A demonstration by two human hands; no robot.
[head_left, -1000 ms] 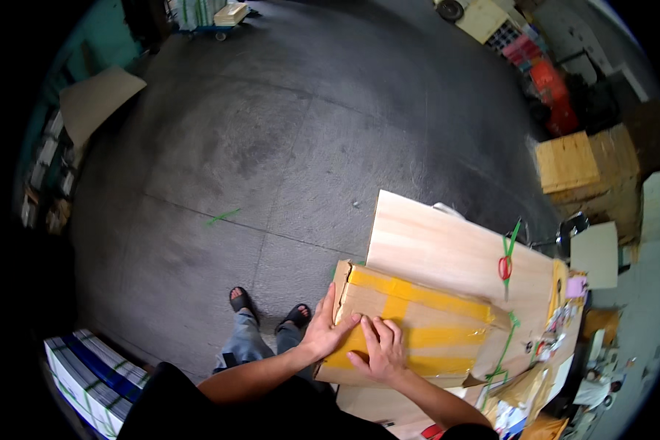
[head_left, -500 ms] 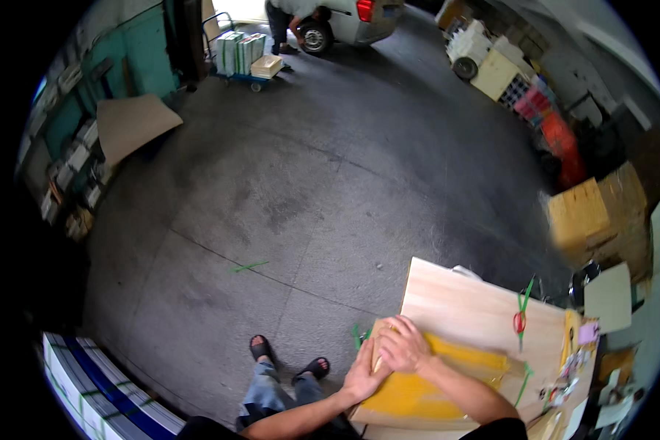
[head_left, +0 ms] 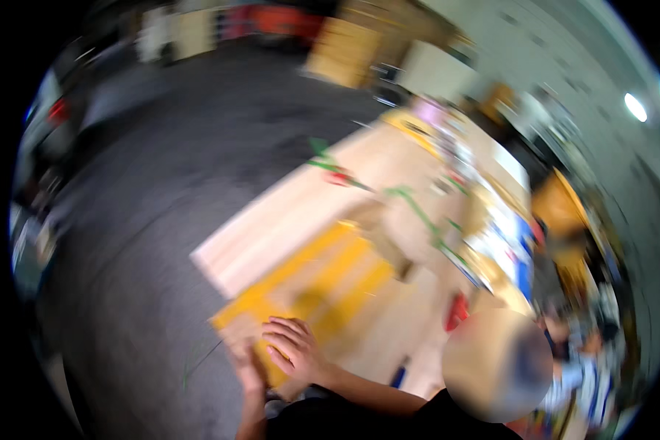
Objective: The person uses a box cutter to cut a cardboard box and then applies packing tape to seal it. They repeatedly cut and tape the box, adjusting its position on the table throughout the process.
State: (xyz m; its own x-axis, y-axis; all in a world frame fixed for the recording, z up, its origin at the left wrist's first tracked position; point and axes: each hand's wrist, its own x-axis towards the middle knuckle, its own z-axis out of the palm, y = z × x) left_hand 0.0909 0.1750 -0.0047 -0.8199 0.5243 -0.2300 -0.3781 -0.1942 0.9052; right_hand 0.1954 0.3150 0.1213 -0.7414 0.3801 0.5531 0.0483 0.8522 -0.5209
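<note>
A flat cardboard package [head_left: 330, 275] banded with wide yellow tape lies on the pale wooden tabletop [head_left: 271, 220]. At its near left corner, my left hand [head_left: 248, 370] rests along the edge; motion smears its fingers. Beside it my right hand [head_left: 295, 350] lies on top of the package, fingers stretched and slightly apart. Beyond the package are red-handled scissors [head_left: 337, 177] next to a green strap [head_left: 321, 154]. Another green strap [head_left: 418, 209] crosses the tabletop to the right.
A red item [head_left: 457, 312] and a dark blue item [head_left: 398, 372] lie right of the package. Blurred clutter [head_left: 502, 242] fills the table's right side. A round blurred patch hides the lower right. Wooden boxes [head_left: 341, 51] stand beyond the dark floor [head_left: 139, 191].
My view has swung right, so the tabletop now fills the middle. My hands stay at the package's end; my right hand, earlier overlapping the left, now lies beside it.
</note>
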